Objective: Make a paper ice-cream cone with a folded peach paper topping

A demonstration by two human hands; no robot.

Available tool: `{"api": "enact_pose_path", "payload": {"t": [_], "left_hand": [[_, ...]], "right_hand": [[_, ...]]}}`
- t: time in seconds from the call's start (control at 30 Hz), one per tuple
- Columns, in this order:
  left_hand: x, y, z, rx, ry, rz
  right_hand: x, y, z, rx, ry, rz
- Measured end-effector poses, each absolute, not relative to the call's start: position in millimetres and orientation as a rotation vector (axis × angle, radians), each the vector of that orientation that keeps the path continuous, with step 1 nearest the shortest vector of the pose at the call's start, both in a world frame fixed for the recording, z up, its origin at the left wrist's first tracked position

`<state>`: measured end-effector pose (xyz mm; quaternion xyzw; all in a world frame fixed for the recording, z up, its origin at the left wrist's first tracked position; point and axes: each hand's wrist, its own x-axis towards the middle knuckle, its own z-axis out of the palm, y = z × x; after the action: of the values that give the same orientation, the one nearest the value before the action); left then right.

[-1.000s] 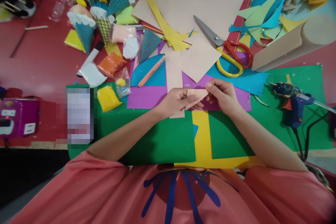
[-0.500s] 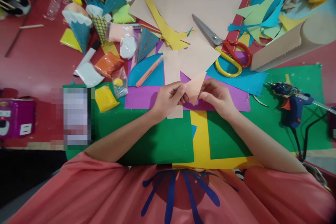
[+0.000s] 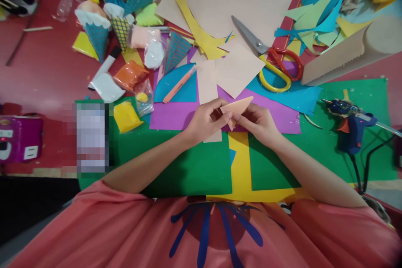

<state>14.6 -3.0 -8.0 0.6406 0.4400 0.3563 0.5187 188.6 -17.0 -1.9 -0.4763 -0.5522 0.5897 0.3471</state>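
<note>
A small folded piece of peach paper [image 3: 238,107] is held between both hands, its flat top edge slanting up to the right and a point hanging below. My left hand [image 3: 205,121] pinches its left side, thumb in front. From the other side my right hand [image 3: 259,121] grips it with thumb and fingers closed. Beneath the hands lie a purple sheet [image 3: 172,117] and a peach paper strip [image 3: 207,79]. Just beyond them is a larger cut peach piece [image 3: 240,69]. Scissors [image 3: 259,46] with red and yellow handles lie partly open behind it.
A blue glue gun [image 3: 353,127] with its cord sits at the right on green sheets [image 3: 188,167]. Paper cones [image 3: 97,37], clay packets [image 3: 130,75] and an orange marker [image 3: 179,83] are at the left. A peach roll [image 3: 336,56] stands at the far right.
The folded peach paper has been turned, so its long edge now lies across the top. Both hands have drawn together, thumbs now meeting at its lower front.
</note>
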Motion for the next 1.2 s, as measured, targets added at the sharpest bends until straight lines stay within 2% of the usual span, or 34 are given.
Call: {"api": "enact_pose_path", "payload": {"t": [0.83,1.2], "left_hand": [[14.1,-3.4,-3.7,1.513,1.038,0.842],[12.8,-1.6,-4.3,1.568,1.075,0.837]], "right_hand": [[188.6,-21.1,-0.7,-1.401,-1.689,1.411],[189.9,-21.4,-2.4,-1.351,-1.638,1.485]]}}
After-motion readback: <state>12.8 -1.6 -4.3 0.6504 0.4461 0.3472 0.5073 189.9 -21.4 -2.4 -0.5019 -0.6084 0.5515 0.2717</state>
